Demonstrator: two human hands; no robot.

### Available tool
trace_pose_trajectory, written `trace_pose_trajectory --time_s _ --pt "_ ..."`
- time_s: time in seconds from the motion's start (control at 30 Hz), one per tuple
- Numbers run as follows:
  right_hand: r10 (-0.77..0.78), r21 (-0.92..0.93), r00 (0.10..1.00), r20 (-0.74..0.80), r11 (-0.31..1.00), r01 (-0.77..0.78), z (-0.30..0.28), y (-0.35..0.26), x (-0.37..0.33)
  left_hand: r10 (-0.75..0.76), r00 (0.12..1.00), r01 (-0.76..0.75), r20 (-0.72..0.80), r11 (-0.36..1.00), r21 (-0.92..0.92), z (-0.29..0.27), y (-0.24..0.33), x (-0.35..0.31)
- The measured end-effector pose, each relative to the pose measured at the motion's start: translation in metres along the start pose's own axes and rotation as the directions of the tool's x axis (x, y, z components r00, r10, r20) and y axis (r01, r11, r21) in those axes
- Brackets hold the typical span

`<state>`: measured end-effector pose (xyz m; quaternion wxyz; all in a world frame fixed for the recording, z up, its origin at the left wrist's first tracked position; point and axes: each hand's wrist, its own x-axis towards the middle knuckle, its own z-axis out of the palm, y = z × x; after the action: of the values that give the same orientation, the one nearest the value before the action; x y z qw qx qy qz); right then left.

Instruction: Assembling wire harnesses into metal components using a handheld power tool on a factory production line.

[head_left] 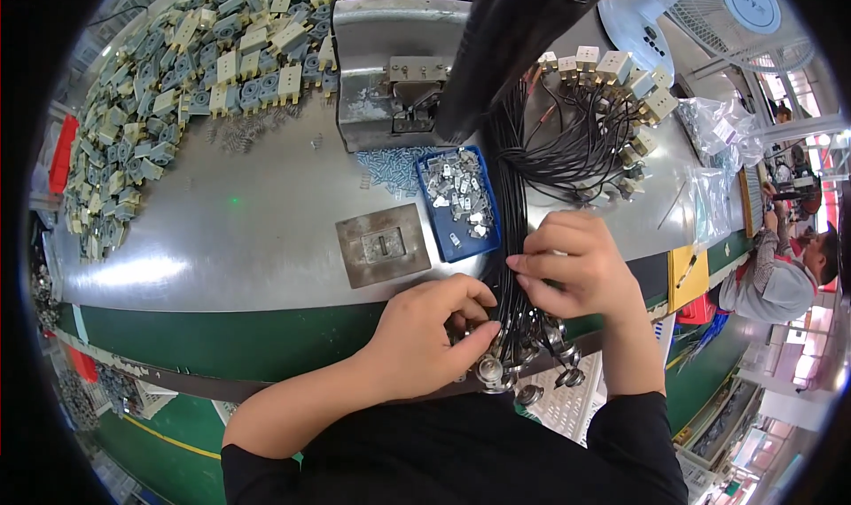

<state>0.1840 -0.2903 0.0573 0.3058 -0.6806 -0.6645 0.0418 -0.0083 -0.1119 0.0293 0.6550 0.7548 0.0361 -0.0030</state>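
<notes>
A thick bundle of black cables (511,208) runs toward me over the front edge of the table. White and grey plug-like blocks (613,66) sit on its far ends, and round silvery metal fittings (490,370) hang from its near ends. My right hand (576,266) is closed at the bundle's right side, thumb and forefinger pinching at a black cable. To the left of the fittings, my left hand (430,328) has its fingers curled inward, thumb and forefinger reaching to the cables; what lies inside is mostly hidden.
A blue tray (449,255) of small metal clips stands left of the cables, beside a square metal fixture plate (355,264) and loose bluish screws (390,168). Behind are a metal press (390,26) and a dark post (514,53). Grey-and-cream blocks (168,101) cover the left. Another person (780,283) sits far right.
</notes>
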Motion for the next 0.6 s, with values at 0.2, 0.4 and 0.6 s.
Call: trace_pose_trajectory --time_s 0.2,0.4,0.6 --pt "0.008 0.05 0.998 -0.066 0.999 -0.004 -0.001 0.007 -0.005 -0.123 0.992 0.124 0.023 0.991 -0.058 -0.007 0.007 0.0" --pt "0.514 -0.132 0.858 -0.007 0.85 -0.51 0.011 -0.012 0.027 -0.072 0.997 0.071 -0.009 0.992 -0.105 -0.013 0.003 0.001" --pt "0.565 -0.499 0.823 0.05 0.728 -0.47 0.018 -0.022 0.046 0.027 0.997 -0.027 0.067 1.0 0.008 -0.018 0.007 0.002"
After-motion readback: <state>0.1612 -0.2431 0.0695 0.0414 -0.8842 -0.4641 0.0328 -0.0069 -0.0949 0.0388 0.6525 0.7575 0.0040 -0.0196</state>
